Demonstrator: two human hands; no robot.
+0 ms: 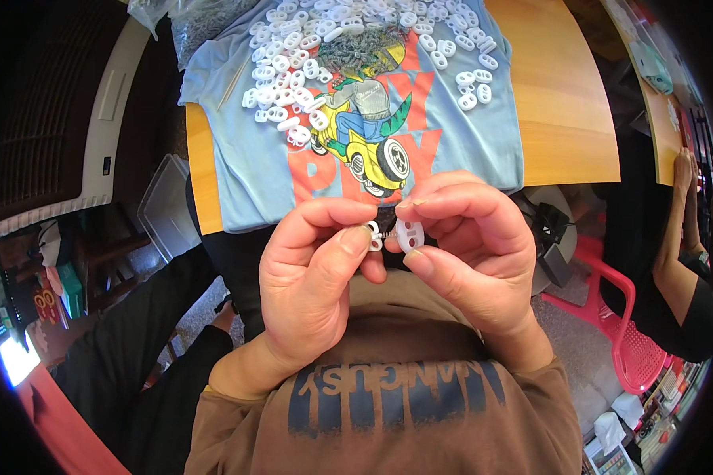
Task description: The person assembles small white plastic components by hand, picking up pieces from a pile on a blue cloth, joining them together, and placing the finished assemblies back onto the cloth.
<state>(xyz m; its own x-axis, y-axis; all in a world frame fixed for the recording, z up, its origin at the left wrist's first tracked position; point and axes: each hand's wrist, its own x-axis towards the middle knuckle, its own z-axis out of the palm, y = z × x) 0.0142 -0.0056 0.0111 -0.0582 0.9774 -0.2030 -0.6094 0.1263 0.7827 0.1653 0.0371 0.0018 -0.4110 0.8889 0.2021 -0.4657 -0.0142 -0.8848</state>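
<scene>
In front of my chest, my left hand (pixel 309 265) pinches a small white plastic cord lock part (pixel 375 237) with holes between thumb and fingers. My right hand (pixel 483 257) grips a white oval cord lock shell (pixel 409 237) by its edges. A thin metal spring (pixel 387 235) bridges the narrow gap between the two pieces. My fingertips partly cover the left piece. Beyond my hands, many white oval cord lock pieces (pixel 281 63) lie scattered over a blue printed shirt (pixel 483 154). Among them sits a heap of small grey springs (pixel 358 49).
The shirt is spread on a wooden table (pixel 566 103). Clear plastic bags (pixel 206 28) of grey parts stand at the far left. To the right are a pink chair (pixel 638 348) and another person's arm (pixel 673 229). A dark-trousered leg (pixel 135 340) shows at left.
</scene>
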